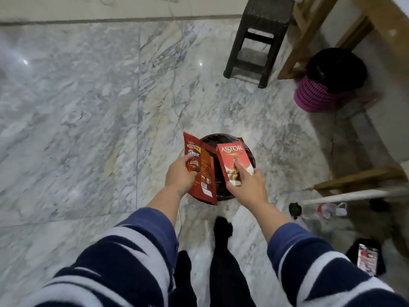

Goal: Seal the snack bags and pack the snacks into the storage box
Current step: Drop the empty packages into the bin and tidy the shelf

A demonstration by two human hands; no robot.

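- Floor [66, 107]: grey marble tiles carry everything; person stands over it, both arms out in striped navy/white sleeves [132, 251], dark-trousered legs below.
- Left hand [180, 173]: fingers + thumb curled round the left edge of a dark red snack pouch [202, 173], held upright-ish w/ top toward the far side; barcode on its lower part faces up. Can't tell if the pouch mouth is sealed.
- Round black container [223, 138]: sits on the floor directly under both packs, near the tile joint; only its far rim and bits of the inside show. Prob. the storage box, but can't confirm from here.
- Right hand [246, 185]: thumb under, fingers round the lower end of a red "ASTOR" box [233, 161], index finger laid straight along its face. Box tilts, just beside the pouch, apart from it by a thin gap.
- Step, as I judge: packing — both snacks poised above the container, neither yet inside.
- Next move prob. calls for lowering each pack past the rim, one at a time or side by side, then releasing; pouch is long, may need angling to fit.
- Right side: dark plastic stool [259, 41], pink basket w/ black liner [327, 85], wooden furniture legs [309, 36] at the far right corner; small clutter on the floor near the right edge, too blurred to name.
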